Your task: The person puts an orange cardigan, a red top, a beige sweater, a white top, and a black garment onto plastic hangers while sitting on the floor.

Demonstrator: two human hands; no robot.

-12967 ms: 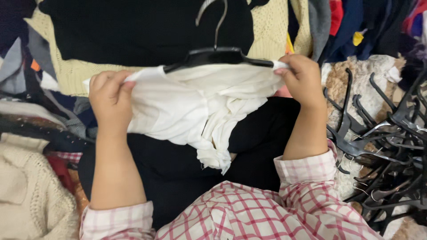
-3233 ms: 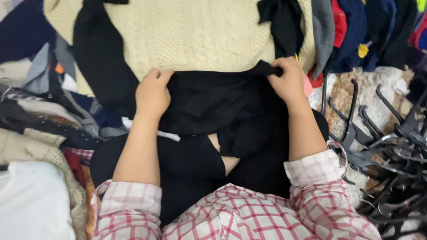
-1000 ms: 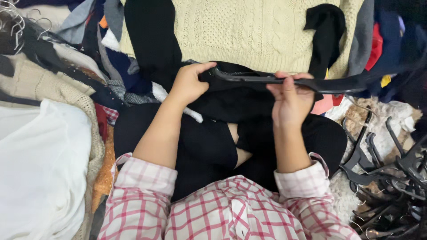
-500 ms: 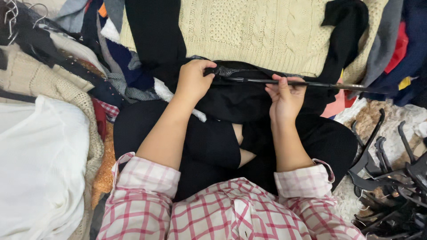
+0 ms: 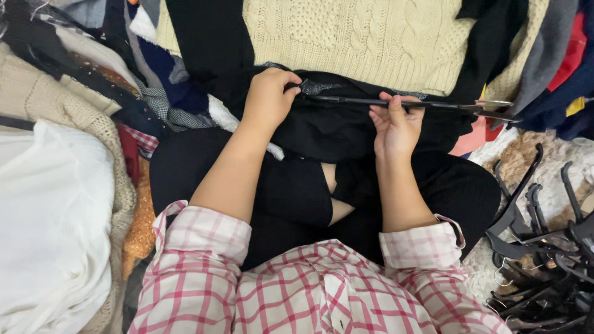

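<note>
**A:** What took up most of the view?

**B:** Clothes, heaped all round. The biggest was a cream cable-knit sweater [image 5: 365, 43] spread across the top, with a white garment [image 5: 49, 229] piled at the left edge. The person sat among them in a pink-and-white checked shirt [image 5: 309, 291].

**A:** And the piece being handled?

**B:** A black garment [image 5: 334, 130] lay over the lap, just below the sweater's hem. Along its upper edge ran a black hanger [image 5: 396, 104], level and seen edge-on, its metal hook [image 5: 495, 106] pointing right.

**A:** How were the hands?

**B:** Apart, each closed on something. The left hand [image 5: 267, 99] was clamped on the garment's cloth at the hanger's left end. The right hand [image 5: 396, 127] pinched the hanger's bar near its middle, fingertips on top.

**A:** Anything smaller nearby?

**B:** A tangle of spare black hangers [image 5: 544, 247] lay at the lower right, on a brown furry fabric [image 5: 526, 154].
</note>
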